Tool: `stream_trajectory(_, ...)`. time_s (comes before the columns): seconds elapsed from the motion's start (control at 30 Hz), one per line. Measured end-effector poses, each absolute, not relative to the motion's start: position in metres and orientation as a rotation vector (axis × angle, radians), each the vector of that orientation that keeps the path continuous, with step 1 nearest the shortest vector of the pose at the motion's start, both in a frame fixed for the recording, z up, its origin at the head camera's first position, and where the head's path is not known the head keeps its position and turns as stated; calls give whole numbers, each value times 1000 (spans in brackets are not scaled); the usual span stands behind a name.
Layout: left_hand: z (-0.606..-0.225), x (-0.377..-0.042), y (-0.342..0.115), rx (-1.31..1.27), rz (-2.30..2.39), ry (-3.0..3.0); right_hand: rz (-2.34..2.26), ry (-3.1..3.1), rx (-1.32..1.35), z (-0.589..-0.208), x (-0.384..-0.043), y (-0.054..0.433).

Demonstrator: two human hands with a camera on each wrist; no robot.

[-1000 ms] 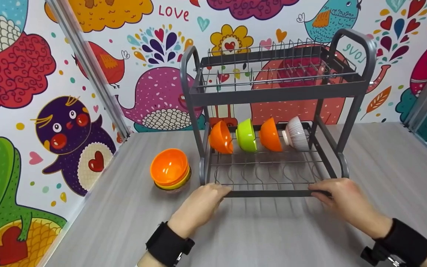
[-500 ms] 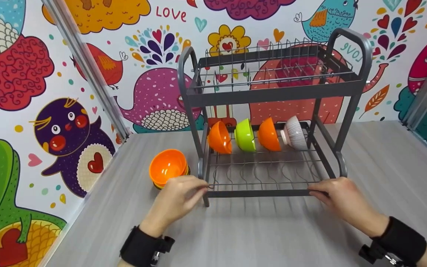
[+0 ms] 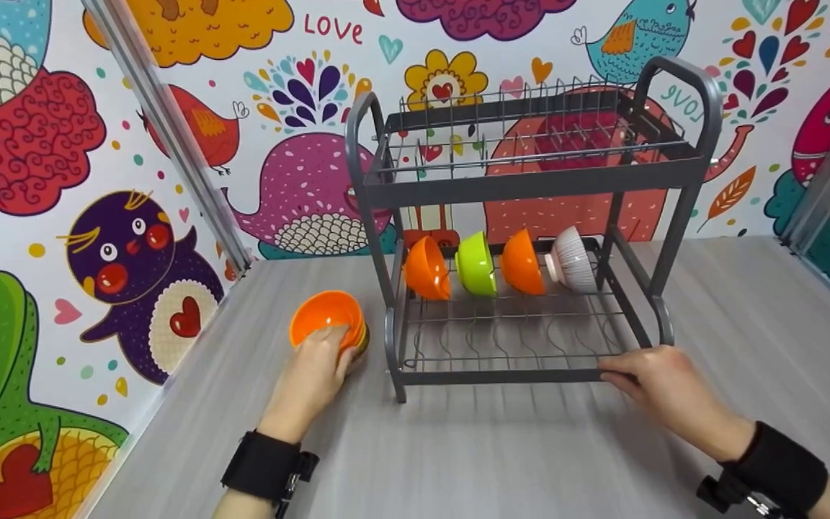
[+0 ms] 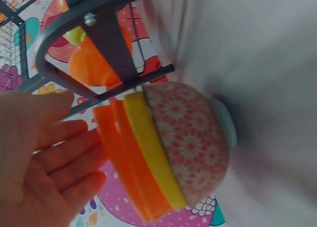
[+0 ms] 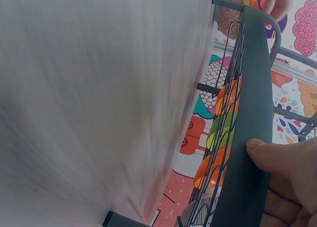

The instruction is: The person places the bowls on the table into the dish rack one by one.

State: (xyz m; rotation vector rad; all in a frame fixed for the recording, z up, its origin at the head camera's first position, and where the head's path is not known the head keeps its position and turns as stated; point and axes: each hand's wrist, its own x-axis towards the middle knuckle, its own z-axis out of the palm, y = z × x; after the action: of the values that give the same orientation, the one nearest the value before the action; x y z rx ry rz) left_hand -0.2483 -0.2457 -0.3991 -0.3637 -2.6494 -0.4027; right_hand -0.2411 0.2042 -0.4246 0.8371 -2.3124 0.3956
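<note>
My left hand (image 3: 310, 375) is at the stack of bowls left of the dish rack (image 3: 530, 186), its fingers over the top orange bowl (image 3: 318, 310). In the left wrist view the fingers lie relaxed, tips right at the orange rim, thumb apart from them. Below the orange bowls come a yellow bowl (image 4: 152, 153) and a pink flower-patterned bowl (image 4: 190, 143). My right hand (image 3: 667, 382) grips the front bar of the rack's lower tier, thumb on its front face in the right wrist view.
On the lower tier an orange bowl (image 3: 426, 268), a green bowl (image 3: 474, 264), another orange bowl (image 3: 521, 263) and a white striped bowl (image 3: 573, 261) stand tilted in a row. The rack's left post (image 3: 375, 238) rises beside the stack. Cartoon-printed walls (image 3: 328, 187) enclose the table.
My left hand has let go of the rack's front bar and moved left to the stacked bowls. The right hand stays on the bar.
</note>
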Motion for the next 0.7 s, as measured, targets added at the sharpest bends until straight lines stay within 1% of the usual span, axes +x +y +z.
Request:
stream_trajectory(0.4, -405, -252, -247, -365, -221, -2721, 384, -2295, 842, -425, -240, 203)
stream_trajectory(0.7, -403, -254, -245, -335, -210, -2661, 401, -2309, 831, -425, -239, 203)
